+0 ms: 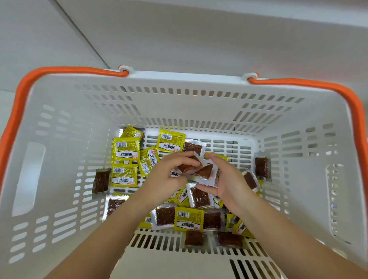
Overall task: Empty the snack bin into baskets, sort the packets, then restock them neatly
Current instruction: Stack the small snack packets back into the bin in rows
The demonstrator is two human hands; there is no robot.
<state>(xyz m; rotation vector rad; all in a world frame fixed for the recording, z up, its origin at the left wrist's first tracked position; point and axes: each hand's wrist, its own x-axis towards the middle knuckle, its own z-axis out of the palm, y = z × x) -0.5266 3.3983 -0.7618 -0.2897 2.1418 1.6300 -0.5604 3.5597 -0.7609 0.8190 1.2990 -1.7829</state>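
Note:
A white slotted shopping basket (197,76) with orange handles (15,124) fills the view. Several small snack packets lie loose on its floor: yellow ones (126,148) mostly at the left, and clear ones showing brown contents (101,181) scattered around. Both my hands reach down into the middle of the basket. My left hand (166,175) and my right hand (228,179) together pinch a small bunch of clear brown packets (201,170) held just above the pile. Packets under my hands and forearms are partly hidden.
The basket stands against a pale grey-white surface (196,34) with a seam line running diagonally at upper left. The basket's tall slotted walls enclose my hands on all sides. Bare basket floor (231,146) shows at the far right, behind my hands.

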